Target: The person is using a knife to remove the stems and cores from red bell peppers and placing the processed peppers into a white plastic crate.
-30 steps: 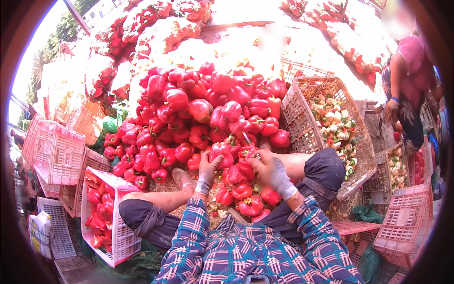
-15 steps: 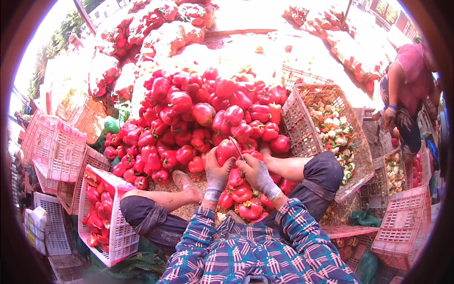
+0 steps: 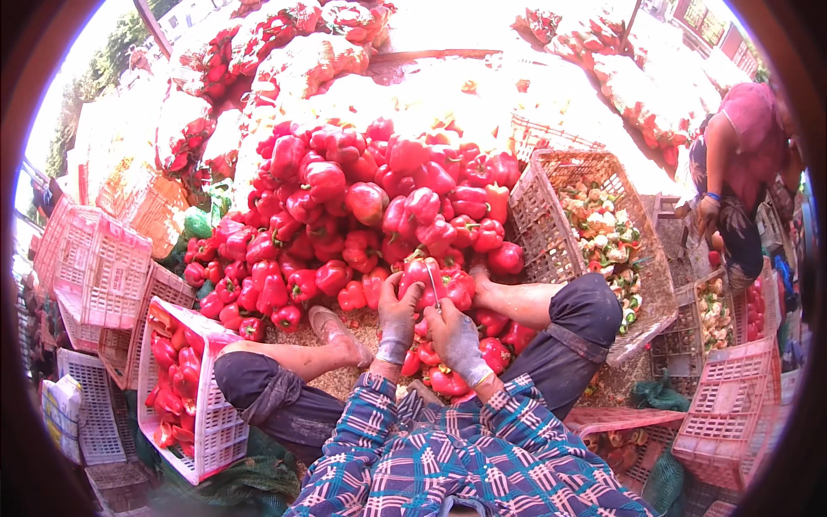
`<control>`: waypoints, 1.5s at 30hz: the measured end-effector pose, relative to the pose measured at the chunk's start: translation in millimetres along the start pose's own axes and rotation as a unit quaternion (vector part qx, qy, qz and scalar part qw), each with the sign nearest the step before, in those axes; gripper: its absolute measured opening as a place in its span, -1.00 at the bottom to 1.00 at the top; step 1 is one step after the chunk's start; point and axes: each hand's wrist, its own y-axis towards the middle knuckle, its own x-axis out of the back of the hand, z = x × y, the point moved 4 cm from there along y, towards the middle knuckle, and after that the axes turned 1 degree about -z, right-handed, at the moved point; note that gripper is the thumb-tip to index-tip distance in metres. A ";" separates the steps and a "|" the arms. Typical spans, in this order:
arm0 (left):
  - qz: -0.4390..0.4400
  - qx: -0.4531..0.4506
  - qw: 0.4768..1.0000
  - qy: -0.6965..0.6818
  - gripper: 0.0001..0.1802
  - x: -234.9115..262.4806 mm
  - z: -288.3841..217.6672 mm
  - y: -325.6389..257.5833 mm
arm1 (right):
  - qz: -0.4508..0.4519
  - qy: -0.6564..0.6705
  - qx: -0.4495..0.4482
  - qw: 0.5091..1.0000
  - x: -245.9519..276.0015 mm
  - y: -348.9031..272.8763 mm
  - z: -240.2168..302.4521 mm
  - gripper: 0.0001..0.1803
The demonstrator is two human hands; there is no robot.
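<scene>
My gloved left hand (image 3: 396, 320) is closed around a red bell pepper (image 3: 415, 280) in front of me, between my bent legs. In my right hand (image 3: 457, 343), also gloved, is a thin-bladed knife (image 3: 432, 283). Its blade points away from me and lies against the pepper's right side; how deep it goes I cannot tell. Beyond my hands rises a large heap of red bell peppers (image 3: 327, 185). Several more peppers (image 3: 446, 380) lie below my wrists, close to my lap.
A tilted white crate (image 3: 226, 431) with red peppers stands by my left knee. At my right, a brown crate (image 3: 544, 215) holds pepper cores and trimmings (image 3: 599, 237). Stacked pink crates (image 3: 108, 267) stand at far left. Another person (image 3: 741, 164) bends over at far right.
My right hand has moved slightly left and down, and the knife now stands more upright against the pepper. My left hand keeps its hold. The whole view has shifted a little.
</scene>
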 end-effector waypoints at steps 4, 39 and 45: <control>-0.045 -0.126 0.991 -0.025 -0.59 -0.4 27.4 14.5 | 0.006 -0.017 -0.030 0.999 -9.1 -21.9 -3.0 -0.65; 0.198 0.008 0.976 -0.096 -0.45 2.6 16.1 0.9 | -0.097 0.058 0.110 0.987 24.8 21.2 -10.1 -0.29; 0.219 0.116 0.946 -0.207 -0.52 7.8 60.3 13.4 | -0.020 0.066 0.096 0.993 22.9 32.7 -21.6 -0.30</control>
